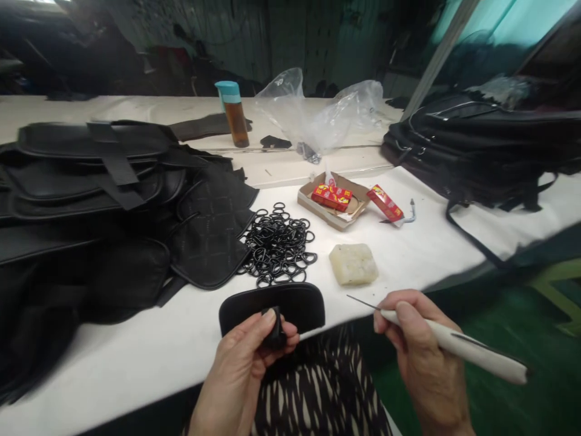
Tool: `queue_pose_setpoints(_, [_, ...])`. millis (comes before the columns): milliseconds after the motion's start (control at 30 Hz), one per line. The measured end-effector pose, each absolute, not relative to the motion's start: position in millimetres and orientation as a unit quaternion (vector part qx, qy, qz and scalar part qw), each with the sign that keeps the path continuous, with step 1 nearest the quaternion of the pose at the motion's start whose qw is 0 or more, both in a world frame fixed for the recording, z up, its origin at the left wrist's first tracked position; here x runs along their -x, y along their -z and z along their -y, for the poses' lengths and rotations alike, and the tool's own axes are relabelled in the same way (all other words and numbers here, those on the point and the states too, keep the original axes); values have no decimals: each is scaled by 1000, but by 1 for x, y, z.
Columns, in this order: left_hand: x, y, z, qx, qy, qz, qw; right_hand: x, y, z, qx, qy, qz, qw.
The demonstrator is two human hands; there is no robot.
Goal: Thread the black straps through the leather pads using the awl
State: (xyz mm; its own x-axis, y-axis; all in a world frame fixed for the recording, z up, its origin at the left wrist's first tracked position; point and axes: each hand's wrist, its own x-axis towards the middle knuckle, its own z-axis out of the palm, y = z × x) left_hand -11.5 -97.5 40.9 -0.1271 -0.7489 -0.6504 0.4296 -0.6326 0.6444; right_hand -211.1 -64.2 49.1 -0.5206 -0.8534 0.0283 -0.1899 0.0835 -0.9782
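Between thumb and fingers, my left hand [247, 354] pinches a small folded black strap piece [273, 330]. Behind it, at the table's front edge, lies a rounded black panel [299, 303]; whether the strap is joined to it I cannot tell. My right hand [422, 345] grips a white-handled awl [476, 351], its thin metal tip pointing left toward the panel, apart from it. A pale yellowish block [353, 264], like wax, sits just beyond that tip. Past the panel is a heap of black D-rings [279, 245].
Black bag pieces [91, 175] are stacked at left, black bags [481, 139] at right. Further back are a cardboard tray [318, 213] with a red box, another red box [385, 203], a hooked metal rod [413, 212], a bottle [236, 118] and a clear plastic bag [322, 115].
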Motion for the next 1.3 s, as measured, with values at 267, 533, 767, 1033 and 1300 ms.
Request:
queue_pose_setpoints(267, [12, -35, 106, -554, 725, 139, 386, 218, -52, 82, 394, 513, -733, 210])
queue_pose_setpoints(533, [19, -48, 109, -595, 699, 105, 382, 220, -47, 103, 455, 484, -727, 172])
queue_pose_setpoints(767, [22, -53, 117, -624, 679, 108, 370, 220, -45, 108, 467, 470, -730, 170])
queue_pose_setpoints(1033, [23, -58, 118, -616, 688, 103, 371, 220, -41, 112, 474, 471, -726, 159])
queue_pose_setpoints(1300, [6, -33, 114, -546, 746, 88, 371, 222, -40, 107, 460, 488, -725, 155])
